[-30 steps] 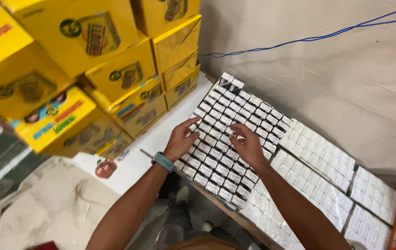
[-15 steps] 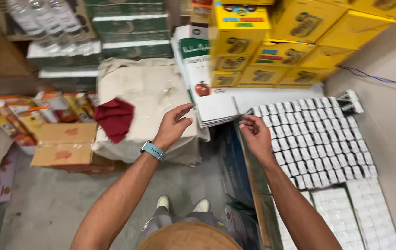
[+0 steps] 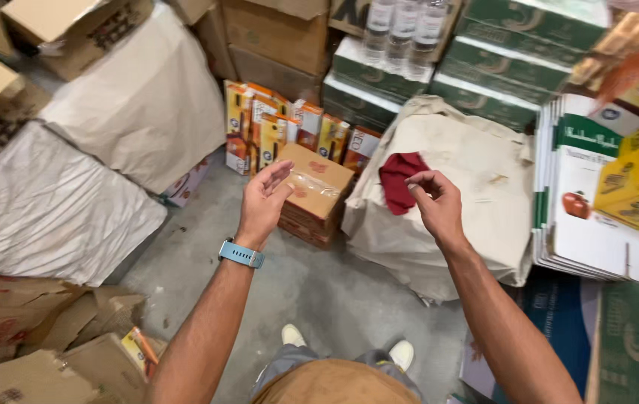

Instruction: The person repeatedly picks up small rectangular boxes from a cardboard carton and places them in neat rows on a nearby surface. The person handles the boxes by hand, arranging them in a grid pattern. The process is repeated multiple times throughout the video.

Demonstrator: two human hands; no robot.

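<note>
Both hands hang empty above the floor. The left hand point(image 3: 265, 203) has its fingers point(image 3: 280, 173) loosely spread, palm turned right, just over the near-left corner of a taped cardboard box point(image 3: 314, 193) that lies directly beyond it, its long axis running from near left to far right. The right hand point(image 3: 436, 207), fingers curled narrow and holding nothing, hovers over a cloth-covered bundle point(image 3: 469, 179), just right of a dark red cloth point(image 3: 398, 179). The left hand is nearer the box.

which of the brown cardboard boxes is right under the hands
The small taped box on the floor between the left hand and right hand; the other cardboard boxes sit along the edges, farther off.
</note>
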